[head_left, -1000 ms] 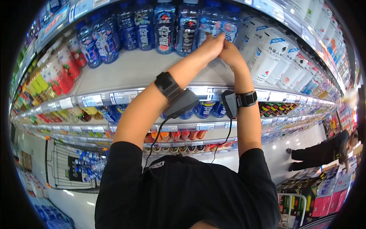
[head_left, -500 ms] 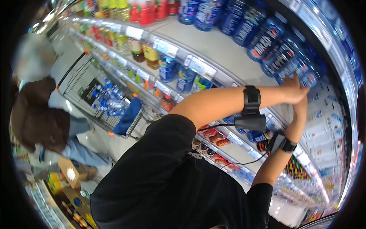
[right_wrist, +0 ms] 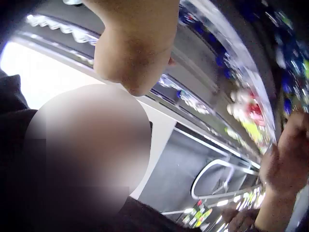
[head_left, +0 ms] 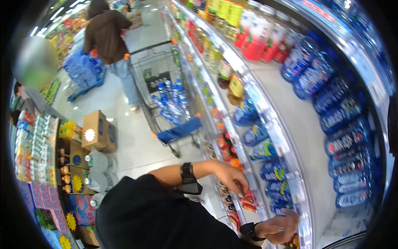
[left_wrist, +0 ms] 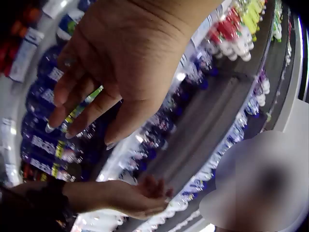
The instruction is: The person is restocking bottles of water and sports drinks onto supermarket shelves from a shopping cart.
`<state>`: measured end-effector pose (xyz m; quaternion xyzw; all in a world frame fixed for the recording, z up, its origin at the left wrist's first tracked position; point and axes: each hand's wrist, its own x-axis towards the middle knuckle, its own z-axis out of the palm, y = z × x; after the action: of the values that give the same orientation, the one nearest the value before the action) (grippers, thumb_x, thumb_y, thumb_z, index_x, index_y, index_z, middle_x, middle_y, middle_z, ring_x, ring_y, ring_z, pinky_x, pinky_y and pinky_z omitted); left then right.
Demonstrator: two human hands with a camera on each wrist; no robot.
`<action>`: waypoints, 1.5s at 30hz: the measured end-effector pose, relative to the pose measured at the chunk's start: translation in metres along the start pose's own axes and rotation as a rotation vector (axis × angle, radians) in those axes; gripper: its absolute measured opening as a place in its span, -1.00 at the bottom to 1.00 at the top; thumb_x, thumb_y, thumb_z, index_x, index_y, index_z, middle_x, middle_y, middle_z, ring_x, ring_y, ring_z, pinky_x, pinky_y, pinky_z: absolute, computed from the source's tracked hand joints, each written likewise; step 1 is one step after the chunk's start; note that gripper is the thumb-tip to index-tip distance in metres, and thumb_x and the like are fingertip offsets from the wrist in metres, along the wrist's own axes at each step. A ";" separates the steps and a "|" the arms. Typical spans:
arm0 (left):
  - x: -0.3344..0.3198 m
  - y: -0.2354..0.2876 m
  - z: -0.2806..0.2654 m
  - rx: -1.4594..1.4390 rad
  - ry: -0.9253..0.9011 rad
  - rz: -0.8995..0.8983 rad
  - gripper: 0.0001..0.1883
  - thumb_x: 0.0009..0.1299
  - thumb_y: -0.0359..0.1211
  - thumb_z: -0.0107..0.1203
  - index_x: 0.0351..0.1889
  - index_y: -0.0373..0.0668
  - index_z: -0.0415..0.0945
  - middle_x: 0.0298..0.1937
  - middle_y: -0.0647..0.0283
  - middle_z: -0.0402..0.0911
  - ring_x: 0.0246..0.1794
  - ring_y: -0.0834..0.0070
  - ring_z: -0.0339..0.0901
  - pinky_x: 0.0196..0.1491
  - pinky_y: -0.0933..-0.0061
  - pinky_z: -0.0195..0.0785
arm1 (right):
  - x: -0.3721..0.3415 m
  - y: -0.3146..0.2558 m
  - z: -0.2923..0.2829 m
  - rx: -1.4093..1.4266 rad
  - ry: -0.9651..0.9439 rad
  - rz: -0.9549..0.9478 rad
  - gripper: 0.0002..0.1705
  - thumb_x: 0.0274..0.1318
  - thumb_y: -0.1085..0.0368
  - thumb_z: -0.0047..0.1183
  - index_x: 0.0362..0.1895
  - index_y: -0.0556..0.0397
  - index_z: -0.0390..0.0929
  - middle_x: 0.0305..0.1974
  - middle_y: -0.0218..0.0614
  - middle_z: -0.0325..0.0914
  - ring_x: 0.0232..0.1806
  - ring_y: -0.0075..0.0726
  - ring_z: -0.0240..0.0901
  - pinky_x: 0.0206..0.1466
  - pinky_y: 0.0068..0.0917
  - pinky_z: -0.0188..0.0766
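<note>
My left hand (head_left: pixel 230 176) hangs in front of the lower shelves, with nothing in its loosely bent fingers. Its spread fingers and thumb show in the left wrist view, overlapping blue-labelled drink bottles (left_wrist: pixel 43 150). Lower right in the head view, my right hand (head_left: pixel 280 228) is near the shelf edge (head_left: pixel 296 191). Loosely curled fingers on that right hand (left_wrist: pixel 130 198) hold nothing in the left wrist view. A row of blue drink bottles (head_left: pixel 348 137) stands at the back of the shelf beyond it.
A shopping cart (head_left: pixel 157 99) carrying several blue-capped bottles (head_left: pixel 172 101) stands in the aisle. Past it a person in a brown top (head_left: pixel 105 35) faces away. Cardboard boxes (head_left: pixel 97 130) and large water jugs (head_left: pixel 99 180) line the left side. Red-labelled bottles (head_left: pixel 257 39) fill the shelf's far end.
The head view has swung left toward the aisle and cart. Both hands, earlier together in front of the blue bottles, have drawn back from the shelf and moved apart.
</note>
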<state>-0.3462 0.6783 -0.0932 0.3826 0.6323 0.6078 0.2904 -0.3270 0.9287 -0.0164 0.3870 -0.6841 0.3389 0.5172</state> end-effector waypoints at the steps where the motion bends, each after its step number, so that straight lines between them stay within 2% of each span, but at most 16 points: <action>1: -0.018 -0.027 0.000 -0.090 0.057 -0.079 -0.66 0.25 -0.23 0.07 -0.08 -0.22 0.45 -0.27 0.29 0.56 -0.43 0.57 0.45 -0.38 0.54 0.33 | 0.001 -0.013 0.022 0.074 -0.166 -0.020 -0.63 0.15 0.15 -0.18 -0.26 0.26 0.44 -0.39 -0.09 0.49 -0.44 -0.11 0.42 -0.25 -0.23 0.36; 3: -0.064 -0.072 0.001 0.007 0.230 -0.237 -0.66 0.26 -0.18 0.05 -0.17 -0.25 0.47 -0.33 0.25 0.57 -0.43 0.51 0.48 -0.37 0.50 0.33 | -0.002 -0.039 0.080 0.190 -0.385 0.006 -0.59 0.09 0.01 -0.08 -0.26 0.12 0.47 -0.41 -0.14 0.47 -0.46 -0.07 0.41 -0.36 -0.24 0.36; 7: -0.169 -0.197 0.005 0.443 0.392 -0.605 -0.53 0.29 -0.04 -0.09 -0.41 -0.35 0.50 -0.42 0.07 0.58 -0.43 0.32 0.55 -0.37 0.31 0.38 | -0.053 -0.104 0.210 0.355 -0.581 0.373 -0.74 -0.08 0.27 -0.01 -0.27 0.14 0.47 -0.39 -0.14 0.49 -0.43 -0.07 0.44 -0.27 -0.25 0.38; 9: -0.234 -0.208 0.012 0.027 0.571 -0.719 -0.50 0.29 -0.04 -0.11 -0.45 -0.38 0.52 -0.42 0.05 0.58 -0.47 0.31 0.55 -0.37 0.24 0.40 | -0.090 -0.136 0.276 0.400 -0.863 0.387 -0.76 -0.12 0.36 0.01 -0.25 0.09 0.48 -0.36 -0.13 0.50 -0.40 -0.08 0.46 -0.28 -0.26 0.39; 11: -0.298 -0.211 0.006 0.132 0.487 -0.973 -0.46 0.27 -0.02 -0.11 -0.39 -0.43 0.52 -0.40 0.03 0.59 -0.46 0.30 0.56 -0.37 0.25 0.42 | -0.133 -0.167 0.335 0.356 -1.250 0.305 -0.76 -0.12 0.35 0.03 -0.26 0.06 0.49 -0.30 -0.11 0.51 -0.30 -0.04 0.47 -0.23 -0.23 0.38; 17: -0.471 -0.233 0.032 -0.063 1.352 -1.005 -0.59 0.21 -0.10 -0.04 -0.40 -0.33 0.54 -0.46 0.05 0.60 -0.43 0.15 0.55 -0.28 0.19 0.38 | -0.169 -0.281 0.464 0.583 -1.382 -0.152 -0.76 -0.13 0.27 0.05 -0.28 0.02 0.52 -0.29 -0.13 0.50 -0.15 0.05 0.37 0.00 -0.15 0.25; 19: -0.505 -0.204 0.047 -0.342 1.715 -0.919 -0.61 0.20 -0.12 -0.04 -0.32 -0.30 0.52 -0.42 0.05 0.60 -0.42 0.18 0.56 -0.27 0.24 0.40 | -0.194 -0.303 0.511 0.656 -1.401 -0.120 -0.55 -0.15 0.23 0.09 -0.10 0.11 0.43 -0.19 -0.05 0.45 -0.08 0.11 0.32 0.06 -0.09 0.19; 23: -0.539 -0.245 0.071 -0.113 1.980 -1.095 -0.60 0.16 -0.17 -0.03 -0.24 -0.33 0.50 -0.40 0.05 0.60 -0.51 0.25 0.57 -0.30 0.35 0.44 | -0.213 -0.330 0.552 0.510 -1.318 0.039 -0.37 -0.19 0.20 0.13 0.02 0.24 0.31 -0.05 0.07 0.39 0.00 0.12 0.28 0.12 -0.13 0.16; 29: -0.518 -0.262 0.070 -0.778 1.614 -0.784 -0.62 0.28 -0.13 -0.04 -0.13 -0.24 0.43 -0.32 0.17 0.58 -0.45 0.47 0.55 -0.47 0.51 0.35 | -0.277 -0.301 0.582 0.521 -2.076 0.371 -0.43 -0.17 0.15 -0.05 0.00 0.16 0.39 -0.18 0.09 0.48 -0.10 0.13 0.40 -0.07 -0.18 0.36; 30: -0.510 -0.244 0.048 -0.863 1.513 -0.760 -0.64 0.28 -0.11 -0.06 -0.13 -0.17 0.45 -0.29 0.21 0.58 -0.40 0.52 0.53 -0.42 0.54 0.32 | -0.280 -0.294 0.583 0.730 -1.891 0.446 -0.48 -0.16 0.09 -0.04 -0.12 0.17 0.42 -0.35 0.09 0.52 -0.25 0.15 0.46 -0.22 -0.14 0.38; 37: -0.515 -0.168 -0.129 -0.662 0.253 -0.642 -0.68 0.25 -0.18 -0.12 -0.14 -0.11 0.50 -0.18 0.24 0.60 -0.15 0.48 0.55 -0.31 0.63 0.30 | -0.262 -0.281 0.587 0.800 -2.188 0.553 -0.10 -0.13 -0.08 0.08 0.17 0.31 0.13 -0.40 0.03 0.54 -0.31 -0.06 0.50 -0.27 -0.28 0.42; 39: -0.516 -0.178 -0.181 -0.515 0.376 -0.809 -0.68 0.26 -0.20 -0.10 -0.10 -0.10 0.49 -0.27 0.26 0.60 -0.24 0.42 0.55 -0.24 0.48 0.35 | -0.246 -0.280 0.597 0.786 -2.276 0.343 -0.16 -0.14 -0.16 0.07 0.07 0.28 0.30 -0.47 -0.01 0.53 -0.36 -0.11 0.50 -0.31 -0.29 0.40; 40: -0.520 -0.194 -0.201 -0.120 0.457 -0.642 -0.72 0.26 -0.22 -0.06 -0.16 -0.13 0.51 -0.28 0.25 0.57 -0.25 0.43 0.52 -0.18 0.42 0.35 | -0.247 -0.278 0.605 0.840 -2.281 0.382 -0.20 -0.15 -0.19 0.07 -0.01 0.26 0.36 -0.47 -0.03 0.53 -0.37 -0.13 0.49 -0.32 -0.29 0.40; 42: -0.511 -0.200 -0.249 -0.248 0.865 -0.715 -0.81 0.20 -0.27 0.00 -0.36 -0.18 0.51 -0.23 0.20 0.53 -0.16 0.38 0.46 -0.19 0.39 0.36 | -0.254 -0.272 0.624 0.948 -2.297 0.458 -0.25 -0.17 -0.26 0.05 -0.17 0.23 0.50 -0.48 -0.07 0.53 -0.39 -0.17 0.48 -0.35 -0.30 0.38; 43: -0.517 -0.240 -0.256 -0.224 1.057 -0.519 -0.81 0.21 -0.28 -0.02 -0.33 -0.17 0.49 -0.26 0.17 0.53 -0.22 0.28 0.47 -0.21 0.35 0.36 | -0.266 -0.266 0.629 1.087 -2.193 0.737 -0.28 -0.20 -0.31 0.04 -0.39 0.19 0.58 -0.50 -0.14 0.53 -0.42 -0.23 0.47 -0.36 -0.31 0.36; 45: -0.545 -0.320 -0.276 0.334 0.946 -0.579 -0.77 0.21 -0.26 -0.01 -0.25 -0.15 0.47 -0.29 0.18 0.51 -0.24 0.28 0.46 -0.25 0.33 0.35 | -0.269 -0.248 0.652 1.048 -2.108 1.212 -0.38 -0.13 -0.24 0.07 -0.30 0.10 0.58 -0.37 -0.31 0.56 -0.35 -0.33 0.44 -0.28 -0.39 0.35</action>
<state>-0.3242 0.0819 -0.4376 -0.0788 0.8597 0.5003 0.0665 -0.3551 0.2970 -0.4146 0.2512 -0.6083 0.2762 -0.7004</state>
